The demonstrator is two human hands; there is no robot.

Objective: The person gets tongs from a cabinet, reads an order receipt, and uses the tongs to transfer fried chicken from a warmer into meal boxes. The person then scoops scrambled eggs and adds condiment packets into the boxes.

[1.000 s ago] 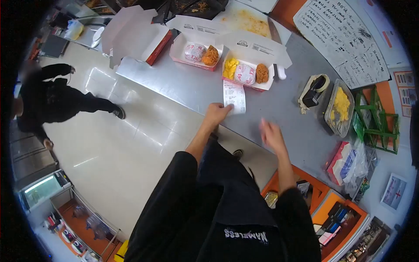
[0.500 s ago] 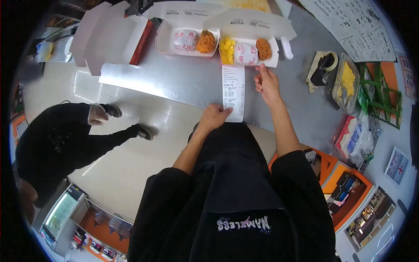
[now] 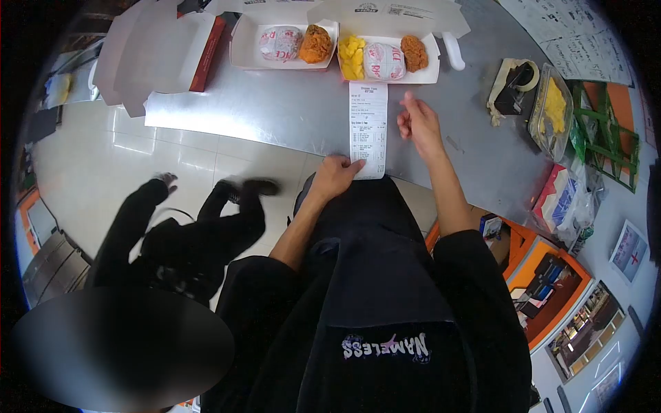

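Observation:
My left hand (image 3: 334,177) grips the lower left edge of a long white printed receipt (image 3: 368,131), thumb on top of the paper. The receipt lies at the counter's front edge, its top just below a box. To its right, my right hand (image 3: 420,127) hovers with nothing in it, one finger stretched out and the others loosely curled. Beyond the receipt stands an open meal box (image 3: 428,74) with yellow pieces (image 3: 352,58), a paper-wrapped bundle (image 3: 384,62) and fried chicken (image 3: 414,54). Left of it, another open box (image 3: 237,43) holds a wrapped bundle (image 3: 281,44) and fried chicken (image 3: 315,44).
A large open box (image 3: 162,51) stands at the left on the metal counter (image 3: 275,110). At right are a tape dispenser (image 3: 516,89), a clear tub (image 3: 551,117) with yellow food and a red-white pack (image 3: 553,196). A person in black (image 3: 186,248) is at my left.
My right hand has drawn back from the right box's front edge. The person in black has come closer on my left. The camera view has shifted slightly.

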